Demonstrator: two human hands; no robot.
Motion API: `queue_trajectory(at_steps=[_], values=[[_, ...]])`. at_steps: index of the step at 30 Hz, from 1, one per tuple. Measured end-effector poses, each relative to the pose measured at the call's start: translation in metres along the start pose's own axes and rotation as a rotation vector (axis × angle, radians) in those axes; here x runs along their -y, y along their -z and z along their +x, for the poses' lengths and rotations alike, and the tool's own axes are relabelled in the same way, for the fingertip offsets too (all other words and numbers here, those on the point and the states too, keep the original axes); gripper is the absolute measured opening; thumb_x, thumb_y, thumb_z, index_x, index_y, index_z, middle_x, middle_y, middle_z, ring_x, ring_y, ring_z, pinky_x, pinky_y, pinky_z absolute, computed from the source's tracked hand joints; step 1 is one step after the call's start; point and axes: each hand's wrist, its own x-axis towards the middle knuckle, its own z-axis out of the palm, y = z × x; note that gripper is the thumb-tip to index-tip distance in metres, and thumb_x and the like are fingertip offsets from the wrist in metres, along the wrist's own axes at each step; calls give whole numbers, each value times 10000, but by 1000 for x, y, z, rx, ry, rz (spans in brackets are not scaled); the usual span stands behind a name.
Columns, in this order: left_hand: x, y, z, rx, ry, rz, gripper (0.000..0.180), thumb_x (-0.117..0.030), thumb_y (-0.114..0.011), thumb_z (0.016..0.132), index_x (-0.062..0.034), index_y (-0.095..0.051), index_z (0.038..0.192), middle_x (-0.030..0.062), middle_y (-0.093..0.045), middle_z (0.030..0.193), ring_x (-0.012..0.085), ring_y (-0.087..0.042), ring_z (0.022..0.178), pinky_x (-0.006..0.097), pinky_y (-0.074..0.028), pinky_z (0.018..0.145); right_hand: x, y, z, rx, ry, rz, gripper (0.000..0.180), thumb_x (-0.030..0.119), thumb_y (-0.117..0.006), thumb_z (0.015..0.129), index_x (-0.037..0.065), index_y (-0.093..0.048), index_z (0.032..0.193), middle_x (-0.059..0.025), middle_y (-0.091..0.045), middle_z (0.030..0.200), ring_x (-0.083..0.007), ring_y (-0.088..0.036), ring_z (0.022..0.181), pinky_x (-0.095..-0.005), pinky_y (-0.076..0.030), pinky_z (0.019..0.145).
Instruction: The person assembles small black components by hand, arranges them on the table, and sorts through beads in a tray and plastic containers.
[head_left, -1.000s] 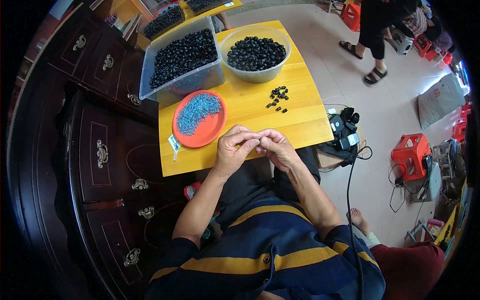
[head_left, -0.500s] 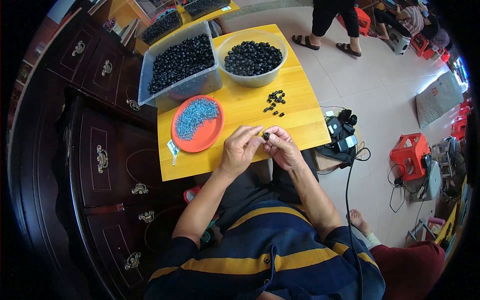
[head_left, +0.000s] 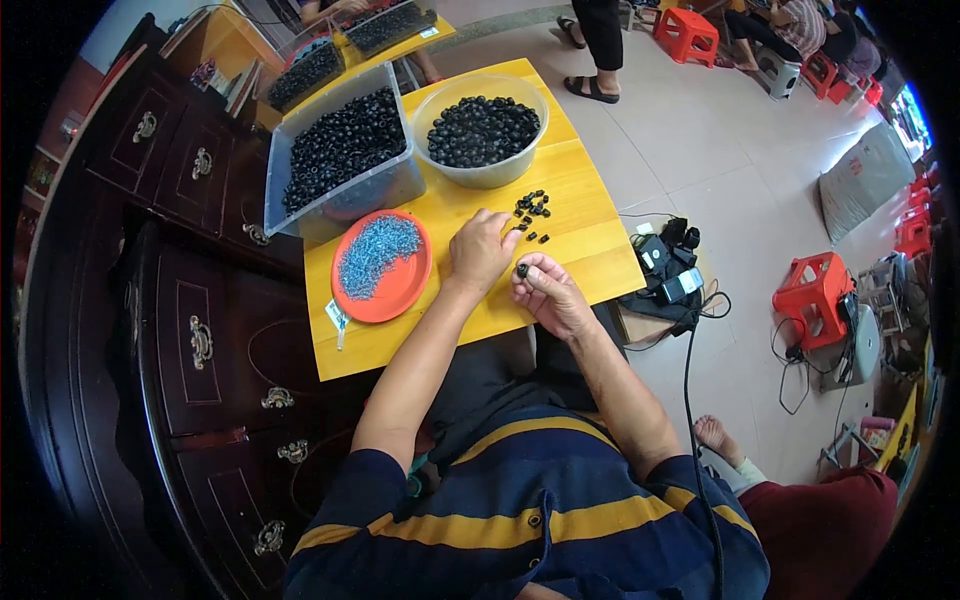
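Table: yellow top [head_left: 590,240], near edge close to the person's lap. No raised lip seen; a part let go near that edge could roll off, cause being its round shape.
Bin: see-through, square-cornered [head_left: 395,188], heaped with black parts, far left of the table. A knock from the left forearm could shake some over the wall.
Tub: round, see-through [head_left: 490,177], beside the bin, also full of black parts. Similar spill risk if bumped by a long reach.
Plate: red, shallow [head_left: 402,285], near the table's left side. Low rim; an elbow catching it could tip it.
Blue heap: fine bluish bits [head_left: 375,255], piled toward the plate's far left. Likely to scatter or cling to skin if brushed.
Left hand: [head_left: 482,250] stretched out over the table, fingertips at the near side of the loose cluster. Cannot tell whether they pinch anything. Careless sweep could push parts away.
Right hand: [head_left: 553,295] thumb and fingers pinching one black part, near the table's front edge. Loose grip would drop it.
Loose cluster: small black parts [head_left: 533,204] in front of the tub, spread out, easily flicked.
Held part: black piece [head_left: 522,270] at the right fingertips, dark opening partly seen. Slip likeliest if the pinch shifts.
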Motion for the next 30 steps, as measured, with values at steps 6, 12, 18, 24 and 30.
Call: queue_trajectory(at_steps=[6, 12, 18, 24, 30], values=[[8, -1, -1, -20, -44, 26, 150, -175, -713, 813, -54, -701, 902, 120, -662, 882, 316, -659, 809, 413, -529, 730, -1, -1, 5, 15, -18, 22, 212, 179, -651, 957, 85, -574, 1130, -48, -652, 997, -131, -630, 876, -293, -524, 852], [15, 18, -27, -45, 182, -364, 86, -61, -702, 816, -27, -629, 846, 112, -686, 807, 218, -688, 674, 334, -540, 628, 0, -3, 5, 39, -14, -7, 181, 163, -637, 967, 90, -582, 1123, -53, -669, 1032, -130, -642, 899, -287, -529, 865], [5, 37, -62, -16, 276, -729, 57, 25, -682, 857, 0, -653, 899, 10, -672, 806, 53, -628, 690, 208, -506, 623, -7, -7, 7, -61, -6, -16, 169, 150, -638, 967, 80, -600, 1115, -44, -679, 1004, -122, -652, 864, -273, -537, 833], [-14, 59, -65, -21, 152, -669, 148, 7, -680, 866, 8, -701, 1013, 70, -698, 915, 111, -669, 768, 240, -532, 681, -7, -11, 5, -132, -39, -104, 169, 125, -631, 966, 57, -628, 1121, -39, -677, 997, -109, -647, 865, -253, -539, 815], [-19, 63, -63, -3, 120, -636, 145, 8, -666, 876, 17, -710, 1014, 99, -700, 942, 147, -684, 804, 256, -542, 709, -8, -9, 4, -103, -39, -142, 173, 112, -643, 955, 48, -640, 1117, -39, -678, 985, -108, -638, 846, -247, -538, 801]])
